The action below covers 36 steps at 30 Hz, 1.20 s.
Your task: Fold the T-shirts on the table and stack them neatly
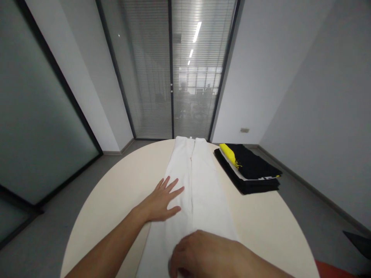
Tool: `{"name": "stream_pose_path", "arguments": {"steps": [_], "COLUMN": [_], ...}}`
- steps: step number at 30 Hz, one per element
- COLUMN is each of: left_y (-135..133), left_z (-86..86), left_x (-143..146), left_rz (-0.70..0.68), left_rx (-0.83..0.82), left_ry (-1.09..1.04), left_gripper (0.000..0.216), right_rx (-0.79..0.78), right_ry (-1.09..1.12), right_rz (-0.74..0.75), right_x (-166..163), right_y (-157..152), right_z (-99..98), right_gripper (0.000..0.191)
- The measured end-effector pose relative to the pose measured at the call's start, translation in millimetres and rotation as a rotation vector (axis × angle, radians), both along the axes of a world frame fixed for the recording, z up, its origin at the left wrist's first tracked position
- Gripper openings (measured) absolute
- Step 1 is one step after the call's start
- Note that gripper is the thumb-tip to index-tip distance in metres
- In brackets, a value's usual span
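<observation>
A long white garment [207, 193] lies flat on the round table, running from the far edge toward me. Down its middle goes a straight line like a seam or closure, with a small gap at the far end. My left hand [164, 202] rests palm down on the garment's left side, fingers spread. Closer to me, my right hand [203, 253] is over the near part of the garment with its fingers curled downward. The fingertips are mostly hidden, so whether they pinch cloth does not show.
A stack of folded dark clothes [252, 166], with yellow and white parts, sits at the table's right edge. The round cream table [113, 200] has grey floor around it. Behind stand glass panels with blinds [150, 77]. Something red [333, 270] shows at the lower right.
</observation>
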<state>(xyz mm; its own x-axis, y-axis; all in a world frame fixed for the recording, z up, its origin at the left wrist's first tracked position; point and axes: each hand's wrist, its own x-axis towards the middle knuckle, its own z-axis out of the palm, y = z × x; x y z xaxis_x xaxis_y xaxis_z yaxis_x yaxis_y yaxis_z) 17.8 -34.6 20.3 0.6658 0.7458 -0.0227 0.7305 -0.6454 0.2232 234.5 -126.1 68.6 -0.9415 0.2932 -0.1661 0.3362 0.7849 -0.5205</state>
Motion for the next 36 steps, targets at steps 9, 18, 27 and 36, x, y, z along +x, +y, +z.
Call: {"name": "stream_pose_path", "arguments": {"steps": [9, 18, 27, 36], "left_y": [-0.8, -1.0, -4.0, -5.6], "left_z": [0.5, -8.2, -4.1, -2.1], "left_x": [3.9, 6.9, 2.0, 1.8], "left_rz": [-0.018, 0.149, 0.108, 0.021], "left_rx": [0.009, 0.014, -0.017, 0.041], "left_ry": [-0.057, -0.017, -0.019, -0.047], "left_gripper": [0.066, 0.073, 0.077, 0.069], "right_rx": [-0.210, 0.025, -0.145, -0.013], "right_ry": [-0.007, 0.161, 0.089, 0.102], "right_rz": [0.015, -0.208, -0.143, -0.329], "right_x": [4.2, 20.0, 30.1, 47.7], "right_y": [8.1, 30.5, 37.2, 48.8], "right_z": [-1.5, -5.6, -3.2, 1.2], "right_gripper": [0.028, 0.041, 0.032, 0.030]}}
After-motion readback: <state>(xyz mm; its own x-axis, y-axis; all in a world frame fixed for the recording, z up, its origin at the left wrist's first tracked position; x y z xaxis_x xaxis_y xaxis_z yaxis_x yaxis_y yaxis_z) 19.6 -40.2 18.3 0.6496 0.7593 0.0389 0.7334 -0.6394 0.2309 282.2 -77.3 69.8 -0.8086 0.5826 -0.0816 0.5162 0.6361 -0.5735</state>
